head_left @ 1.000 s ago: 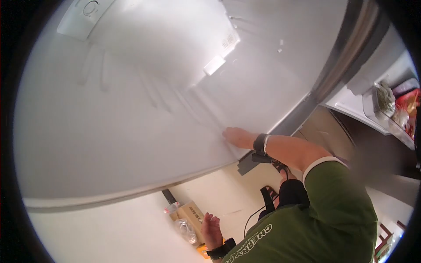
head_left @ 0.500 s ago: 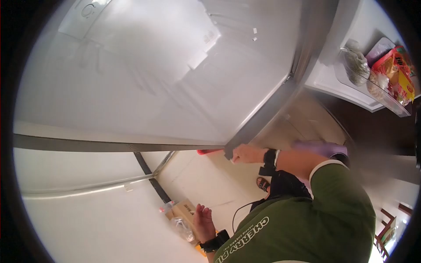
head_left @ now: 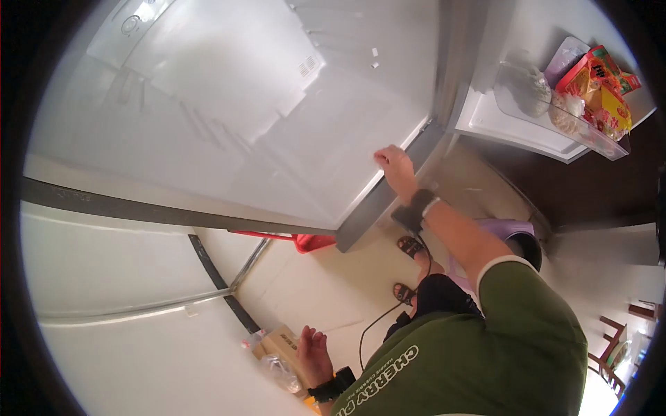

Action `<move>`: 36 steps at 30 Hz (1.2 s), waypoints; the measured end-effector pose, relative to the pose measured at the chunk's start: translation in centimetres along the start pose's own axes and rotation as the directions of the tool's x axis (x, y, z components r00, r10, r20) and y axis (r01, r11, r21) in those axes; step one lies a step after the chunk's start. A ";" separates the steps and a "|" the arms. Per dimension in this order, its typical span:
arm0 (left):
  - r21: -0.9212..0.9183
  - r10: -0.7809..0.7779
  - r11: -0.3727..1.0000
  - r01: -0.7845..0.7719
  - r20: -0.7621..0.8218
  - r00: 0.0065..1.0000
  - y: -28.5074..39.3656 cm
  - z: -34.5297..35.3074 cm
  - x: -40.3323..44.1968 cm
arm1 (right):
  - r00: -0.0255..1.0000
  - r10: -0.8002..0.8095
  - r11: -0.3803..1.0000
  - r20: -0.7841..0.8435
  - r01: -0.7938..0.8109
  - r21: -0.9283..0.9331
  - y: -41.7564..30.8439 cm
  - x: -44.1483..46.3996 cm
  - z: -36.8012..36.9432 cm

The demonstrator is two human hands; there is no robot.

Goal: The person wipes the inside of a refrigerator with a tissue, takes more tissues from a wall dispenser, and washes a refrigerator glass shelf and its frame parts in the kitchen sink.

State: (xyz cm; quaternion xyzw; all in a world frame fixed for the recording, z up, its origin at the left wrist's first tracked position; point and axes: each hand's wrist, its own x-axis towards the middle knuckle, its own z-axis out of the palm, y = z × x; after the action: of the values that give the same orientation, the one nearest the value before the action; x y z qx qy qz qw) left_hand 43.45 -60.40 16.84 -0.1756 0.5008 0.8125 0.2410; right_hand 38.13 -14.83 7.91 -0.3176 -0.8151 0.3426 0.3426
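Right fingers (head_left: 383, 154): curled, at the open fridge (head_left: 305, 163); contact or contents cannot be told. The fridge is probably heavy, stiff and slick-walled, best held by its rim (head_left: 361, 225) beside them. Farther right, a clear bin (head_left: 616, 147) holds packets (head_left: 590, 83). Left fingers (head_left: 317, 340): loosely spread, empty, near a carton (head_left: 281, 342).

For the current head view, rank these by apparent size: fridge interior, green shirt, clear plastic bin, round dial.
Largest to smallest:
1. Fridge interior
2. Green shirt
3. Clear plastic bin, with packets inside
4. Round dial
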 end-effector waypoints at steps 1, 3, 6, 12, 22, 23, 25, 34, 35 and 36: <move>0.010 0.001 1.000 -0.001 -0.006 1.000 0.1 -0.3 -0.2 | 0.998 -0.010 1.000 -0.056 0.009 -0.027 0.6 0.9 0.9; 0.020 0.012 1.000 -0.012 -0.028 1.000 0.3 -0.7 -0.7 | 0.999 0.022 0.990 0.025 -0.018 -0.140 1.3 1.7 2.3; 0.031 0.037 0.999 -0.035 -0.072 0.997 0.6 -1.2 -1.8 | 0.983 -0.079 0.967 0.167 0.116 -0.228 0.9 0.9 4.4; 0.065 0.047 0.997 -0.039 -0.118 0.992 0.2 -2.4 -2.0 | 0.829 -0.392 0.907 0.398 0.422 0.014 -4.2 -8.9 8.1; 0.080 -0.034 0.996 0.033 0.014 0.999 0.2 -2.5 1.0 | 0.751 0.496 0.470 0.436 -0.654 0.592 -0.5 -9.9 -2.5; 0.093 -0.042 0.995 0.040 0.019 0.999 0.0 -2.2 1.2 | 0.751 0.540 0.328 0.380 -0.604 0.726 1.3 -9.4 -3.5; 0.094 -0.067 0.994 0.062 0.056 0.996 0.0 -1.3 2.4 | 0.747 0.595 0.143 0.297 -0.462 0.875 4.0 -7.2 -4.8; 0.237 -0.119 0.966 0.107 0.037 0.992 1.8 4.5 6.3 | 0.664 0.700 0.700 -0.262 -0.569 0.431 10.7 4.4 -2.8; 0.251 -0.112 0.963 0.100 0.037 0.993 2.0 4.9 6.5 | 0.644 0.663 0.748 -0.381 -0.566 0.346 11.4 5.3 -2.2; 0.263 -0.120 0.958 0.114 0.007 0.993 2.1 5.0 6.5 | 0.624 0.604 0.787 -0.495 -0.563 0.252 11.6 6.1 -1.8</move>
State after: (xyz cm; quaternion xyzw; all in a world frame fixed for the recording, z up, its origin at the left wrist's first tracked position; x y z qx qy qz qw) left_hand 36.68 -55.33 17.09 -0.1624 0.5899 0.7253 0.3156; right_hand 39.36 -3.07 1.90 -0.6364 -0.5201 0.3576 0.4435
